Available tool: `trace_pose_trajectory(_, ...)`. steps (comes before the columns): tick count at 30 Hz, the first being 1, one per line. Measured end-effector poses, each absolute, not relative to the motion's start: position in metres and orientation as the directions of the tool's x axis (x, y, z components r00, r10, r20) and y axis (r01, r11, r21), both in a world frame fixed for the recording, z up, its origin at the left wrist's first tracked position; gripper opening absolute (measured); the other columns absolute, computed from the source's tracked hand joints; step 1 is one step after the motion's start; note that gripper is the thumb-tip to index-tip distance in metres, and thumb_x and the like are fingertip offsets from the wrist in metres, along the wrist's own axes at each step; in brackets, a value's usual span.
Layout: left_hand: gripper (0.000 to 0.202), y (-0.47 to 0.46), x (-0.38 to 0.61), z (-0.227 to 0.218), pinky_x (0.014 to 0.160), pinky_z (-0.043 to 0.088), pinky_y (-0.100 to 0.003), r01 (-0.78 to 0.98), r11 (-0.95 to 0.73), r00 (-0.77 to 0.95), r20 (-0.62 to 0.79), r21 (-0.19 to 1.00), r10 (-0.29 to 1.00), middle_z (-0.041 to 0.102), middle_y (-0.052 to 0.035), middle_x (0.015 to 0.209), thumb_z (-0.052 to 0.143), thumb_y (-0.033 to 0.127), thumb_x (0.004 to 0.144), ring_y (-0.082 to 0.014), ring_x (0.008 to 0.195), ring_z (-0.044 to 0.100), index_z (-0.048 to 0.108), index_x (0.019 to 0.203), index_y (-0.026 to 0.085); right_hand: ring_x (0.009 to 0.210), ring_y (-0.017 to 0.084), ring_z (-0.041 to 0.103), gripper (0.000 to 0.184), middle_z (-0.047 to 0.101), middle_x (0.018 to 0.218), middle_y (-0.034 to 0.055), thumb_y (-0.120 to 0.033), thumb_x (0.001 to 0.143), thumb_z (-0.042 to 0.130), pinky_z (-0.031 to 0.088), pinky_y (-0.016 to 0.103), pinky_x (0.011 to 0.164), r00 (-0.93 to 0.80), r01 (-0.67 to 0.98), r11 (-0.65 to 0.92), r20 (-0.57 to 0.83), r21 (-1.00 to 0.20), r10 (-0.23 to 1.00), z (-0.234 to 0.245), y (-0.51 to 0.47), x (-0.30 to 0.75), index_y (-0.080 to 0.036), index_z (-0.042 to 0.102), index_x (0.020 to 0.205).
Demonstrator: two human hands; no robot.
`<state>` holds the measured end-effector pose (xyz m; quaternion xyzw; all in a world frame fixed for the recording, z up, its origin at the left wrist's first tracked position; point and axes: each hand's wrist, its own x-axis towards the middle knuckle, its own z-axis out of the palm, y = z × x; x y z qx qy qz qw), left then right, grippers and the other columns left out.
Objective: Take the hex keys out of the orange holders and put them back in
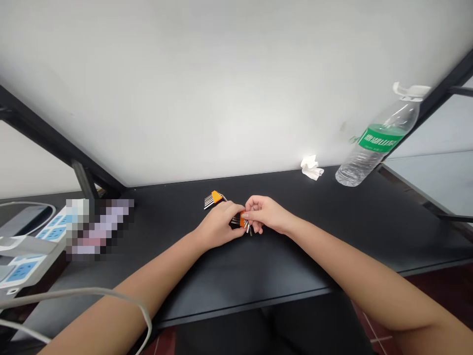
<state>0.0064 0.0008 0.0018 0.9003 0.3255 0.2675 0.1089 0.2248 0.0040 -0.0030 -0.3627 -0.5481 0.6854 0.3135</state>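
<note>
Between my hands is a hex key set with an orange holder (243, 220), its silver keys sticking out on both sides. My left hand (220, 223) is closed around it from the left, thumb towards me. On its right side my right hand (265, 213) pinches at the holder and key ends; its fingers hide exactly which part they grip. A second hex key set (214, 197), also with an orange holder, lies on the black table (295, 256) just beyond my left hand, keys fanned to the left.
A large clear bottle (380, 138) with a green label and a crumpled white tissue (312, 167) stand near the wall on the right. At left are a white power strip (40, 246), a blurred-out item (101, 229) and a white cable (111, 293) near my left forearm.
</note>
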Motion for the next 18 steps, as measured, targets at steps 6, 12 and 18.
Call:
trace_pose_trajectory(6,0.034,0.002,0.007,0.002,0.082,0.057,-0.038,0.597,-0.736,0.642,0.361,0.319,0.677,0.073,-0.0053,0.096,0.074,0.024,0.082,-0.0229,0.089,0.068,0.064,0.115,0.02,0.063,0.011,0.055,0.034,0.064,0.075,-0.0015,-0.052,0.092,0.071,0.045,0.025,0.06,-0.407,0.426,0.251,0.064,-0.869,0.911,0.005,0.014,0.248,-0.019,0.066,0.086)
trace_pose_trajectory(12,0.043,0.009,0.002,-0.003,0.091,0.059,-0.042,0.647,-0.651,0.598,0.266,0.397,0.756,0.074,-0.0091,0.115,0.073,0.029,0.083,-0.0269,0.106,0.071,0.063,0.123,0.019,0.106,0.021,0.061,0.027,0.062,0.127,0.0133,-0.028,0.094,0.069,0.049,0.034,0.092,-0.385,0.804,0.398,0.124,-0.442,0.915,0.009,0.033,0.292,-0.016,0.071,0.119)
trace_pose_trajectory(18,0.045,0.007,-0.004,-0.007,0.097,0.059,-0.039,0.675,-0.531,0.518,0.183,0.512,0.835,0.074,-0.0077,0.12,0.074,0.035,0.081,-0.0258,0.109,0.071,0.063,0.122,0.021,0.097,0.025,0.069,0.01,0.072,0.102,0.0155,-0.014,0.088,0.064,0.05,0.03,0.083,-0.364,0.913,0.333,-0.099,-0.236,0.926,0.01,0.03,0.267,-0.014,0.074,0.089)
